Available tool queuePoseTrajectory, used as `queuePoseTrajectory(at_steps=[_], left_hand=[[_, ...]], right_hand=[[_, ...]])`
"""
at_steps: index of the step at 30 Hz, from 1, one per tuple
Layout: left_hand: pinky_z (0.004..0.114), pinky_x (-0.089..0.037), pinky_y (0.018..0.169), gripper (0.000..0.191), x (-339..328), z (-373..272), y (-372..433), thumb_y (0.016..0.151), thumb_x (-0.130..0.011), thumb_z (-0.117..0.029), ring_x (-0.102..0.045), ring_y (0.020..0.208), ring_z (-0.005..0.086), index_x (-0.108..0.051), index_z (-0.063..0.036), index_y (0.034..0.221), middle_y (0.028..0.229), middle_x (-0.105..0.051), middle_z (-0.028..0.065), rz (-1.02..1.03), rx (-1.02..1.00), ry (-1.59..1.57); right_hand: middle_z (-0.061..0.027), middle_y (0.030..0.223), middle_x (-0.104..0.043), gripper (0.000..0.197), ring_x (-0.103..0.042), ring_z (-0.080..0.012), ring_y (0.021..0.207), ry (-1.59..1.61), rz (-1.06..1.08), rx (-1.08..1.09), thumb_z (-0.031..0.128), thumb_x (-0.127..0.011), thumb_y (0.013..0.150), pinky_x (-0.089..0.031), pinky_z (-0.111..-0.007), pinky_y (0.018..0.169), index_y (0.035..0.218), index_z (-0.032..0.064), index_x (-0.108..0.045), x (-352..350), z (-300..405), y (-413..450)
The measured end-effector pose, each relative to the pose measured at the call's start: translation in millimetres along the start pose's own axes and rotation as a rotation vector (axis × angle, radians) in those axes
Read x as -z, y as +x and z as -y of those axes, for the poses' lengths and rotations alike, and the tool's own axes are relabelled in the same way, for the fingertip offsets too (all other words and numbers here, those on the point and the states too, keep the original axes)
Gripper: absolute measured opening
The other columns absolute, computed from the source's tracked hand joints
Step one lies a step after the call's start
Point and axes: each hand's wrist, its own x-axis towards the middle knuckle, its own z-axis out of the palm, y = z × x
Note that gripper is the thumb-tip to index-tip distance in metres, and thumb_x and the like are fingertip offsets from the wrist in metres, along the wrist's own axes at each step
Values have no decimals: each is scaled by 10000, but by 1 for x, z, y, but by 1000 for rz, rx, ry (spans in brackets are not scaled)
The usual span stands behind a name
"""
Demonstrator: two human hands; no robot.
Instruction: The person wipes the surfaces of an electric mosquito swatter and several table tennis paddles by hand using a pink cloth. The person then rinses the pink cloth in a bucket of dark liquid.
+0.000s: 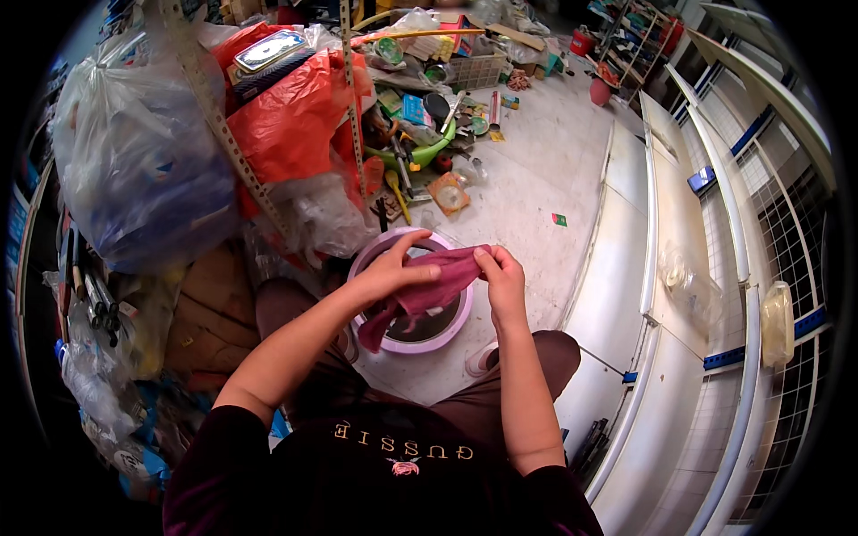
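Note:
A damp-looking maroon cloth [442,275] is stretched between my two hands above a lilac plastic basin [450,331]. My left hand [392,271] has its thumb laid over the cloth, with the index finger apart from it. My right hand [504,271] pinches the cloth's upper right corner between thumb and fingers. One loose end of the cloth hangs past the basin's near left rim. Dark liquid seems to be in the basin, which stands on the floor between my knees; the cloth and hands hide part of it.
Several shelves [677,254] run along the right. A green plastic basin [429,153] heaped with small goods lies ahead. At left are a large clear plastic bag [147,161], a red plastic bag [295,114] and a perforated metal post [214,120]. Scissors [100,301] hang at far left.

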Motion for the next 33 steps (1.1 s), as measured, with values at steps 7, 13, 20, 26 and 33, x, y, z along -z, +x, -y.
queuePoseTrajectory(at_steps=[7, 13, 20, 26, 33], left_hand=[[446, -499, 761, 669, -29, 8, -15, 776, -570, -634, -619, 853, 377, -479, -274, 1333, 988, -576, 177, 74, -51, 1069], [438, -470, 829, 475, -7, 34, 8, 944, -468, -386, -591, 904, 368, -449, -144, 1353, 1034, -551, 179, 90, -411, 593], [257, -485, 659, 337, -16, 8, 38, 968, -483, -307, -579, 736, 105, -607, -46, 1142, 867, -593, 40, 14, -44, 6], [263, -494, 524, 420, -33, -55, 31, 983, -437, -360, -574, 793, 95, -553, -31, 1216, 796, -532, 17, 232, 56, 38], [394, -494, 749, 453, -74, -12, -21, 843, -597, -329, -550, 945, 284, -550, -223, 1282, 1059, -539, 121, 181, -648, 1053]], right_hand=[[1, 782, -599, 125, -545, -52, 628, 408, 59, -221, 164, -615, 891, -447, -190, 540, 920, 49, -577, -3, 2, -5], [-31, 830, -639, 132, -608, -93, 646, 413, 43, -306, 167, -623, 881, -499, -224, 533, 952, 65, -578, 15, -4, 9], [-111, 1052, -637, 218, -636, -194, 939, 899, 138, -360, 92, -530, 919, -547, -299, 788, 1124, 22, -548, 30, -41, 31], [-102, 1300, -501, 407, -511, -232, 1164, 1050, 111, -106, 157, -450, 942, -407, -387, 1018, 1339, 77, -410, 17, -34, 4], [-74, 1269, -487, 386, -476, -209, 1142, 1067, 222, -248, 240, -485, 940, -367, -365, 987, 1304, 119, -434, -19, -67, 3]])
